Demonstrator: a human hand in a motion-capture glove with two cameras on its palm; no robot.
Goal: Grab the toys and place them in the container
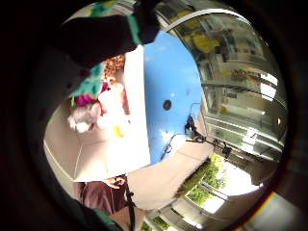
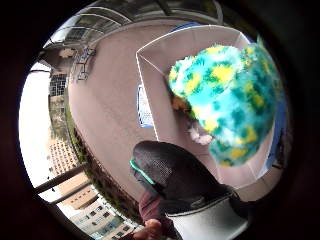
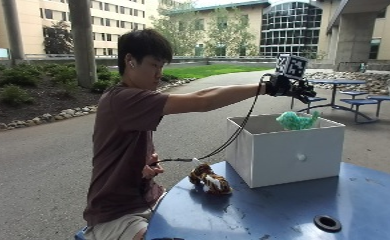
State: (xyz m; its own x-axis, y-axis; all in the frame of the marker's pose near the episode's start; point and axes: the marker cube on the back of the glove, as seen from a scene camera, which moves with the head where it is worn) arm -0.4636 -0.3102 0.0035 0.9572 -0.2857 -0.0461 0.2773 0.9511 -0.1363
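Round blue table carries white box container; brown plush toy lies just beside it.

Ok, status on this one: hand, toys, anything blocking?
Right hand above the white container, fingers open. Teal plush toy at the container's rim, not held. Brown plush toy on the blue table beside the container. Nothing blocking.

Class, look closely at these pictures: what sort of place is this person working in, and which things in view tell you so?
Probably an outdoor campus or office courtyard: a paved path, picnic tables, lawn and tall buildings lie behind the round blue table.
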